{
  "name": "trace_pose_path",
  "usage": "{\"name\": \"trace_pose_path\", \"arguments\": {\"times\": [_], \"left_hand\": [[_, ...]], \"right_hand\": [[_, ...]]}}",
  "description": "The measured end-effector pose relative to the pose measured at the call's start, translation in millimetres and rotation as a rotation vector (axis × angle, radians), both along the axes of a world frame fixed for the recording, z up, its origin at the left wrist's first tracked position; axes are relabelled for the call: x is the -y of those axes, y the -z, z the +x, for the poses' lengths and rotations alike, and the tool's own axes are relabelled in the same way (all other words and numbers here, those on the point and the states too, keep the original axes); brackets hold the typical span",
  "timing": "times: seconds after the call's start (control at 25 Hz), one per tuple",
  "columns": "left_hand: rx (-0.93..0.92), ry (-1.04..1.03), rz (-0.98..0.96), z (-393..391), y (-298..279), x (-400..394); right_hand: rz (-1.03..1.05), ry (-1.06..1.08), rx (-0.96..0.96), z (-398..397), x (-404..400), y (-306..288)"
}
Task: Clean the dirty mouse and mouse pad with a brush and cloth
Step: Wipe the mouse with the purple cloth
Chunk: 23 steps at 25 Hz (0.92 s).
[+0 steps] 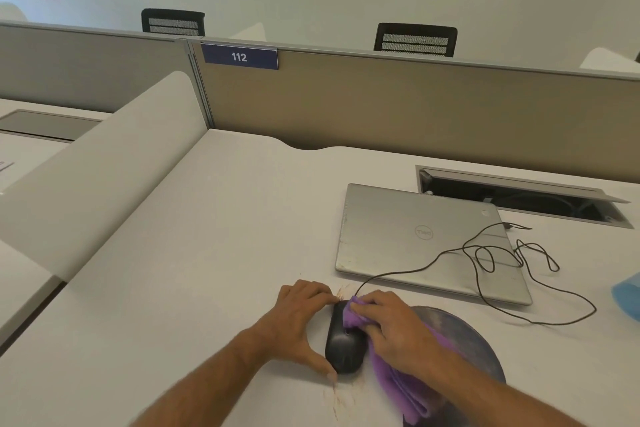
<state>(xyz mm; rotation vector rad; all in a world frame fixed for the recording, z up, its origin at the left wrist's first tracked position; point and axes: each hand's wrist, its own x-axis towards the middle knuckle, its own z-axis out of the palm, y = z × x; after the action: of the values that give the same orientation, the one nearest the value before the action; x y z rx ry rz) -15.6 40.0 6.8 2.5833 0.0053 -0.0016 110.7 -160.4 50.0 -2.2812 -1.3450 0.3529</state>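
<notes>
A black wired mouse point(343, 343) lies on the white desk just left of a round dark mouse pad point(464, 333). My left hand point(294, 319) grips the mouse from the left, thumb at its rear and fingers at its front. My right hand point(394, 326) holds a purple cloth point(398, 385) against the mouse's front right side; the rest of the cloth trails over the pad. Brownish streaks point(341, 399) mark the desk in front of and behind the mouse. No brush is in view.
A shut silver laptop point(422, 239) lies behind the mouse, with the mouse cable point(502, 253) looped over it and the desk. An open cable tray point(519, 198) is at the back right. A blue object point(627, 295) sits at the right edge. Partition walls bound the desk.
</notes>
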Motion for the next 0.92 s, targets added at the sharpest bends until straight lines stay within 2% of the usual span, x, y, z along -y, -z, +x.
{"name": "trace_pose_path", "arguments": {"times": [0.16, 0.44, 0.8, 0.92], "left_hand": [[0.012, -0.008, 0.002, -1, 1, 1], [0.041, -0.011, -0.019, 0, 6, 0], [0.097, -0.041, -0.002, 2, 5, 2], [0.085, -0.034, -0.018, 1, 5, 3]], "right_hand": [[-0.047, -0.043, 0.081, 4, -6, -5], [0.012, -0.468, 0.388, -37, 9, 15], [0.188, -0.214, 0.23, -31, -12, 18], [0.144, -0.122, 0.117, -22, -21, 6]]}}
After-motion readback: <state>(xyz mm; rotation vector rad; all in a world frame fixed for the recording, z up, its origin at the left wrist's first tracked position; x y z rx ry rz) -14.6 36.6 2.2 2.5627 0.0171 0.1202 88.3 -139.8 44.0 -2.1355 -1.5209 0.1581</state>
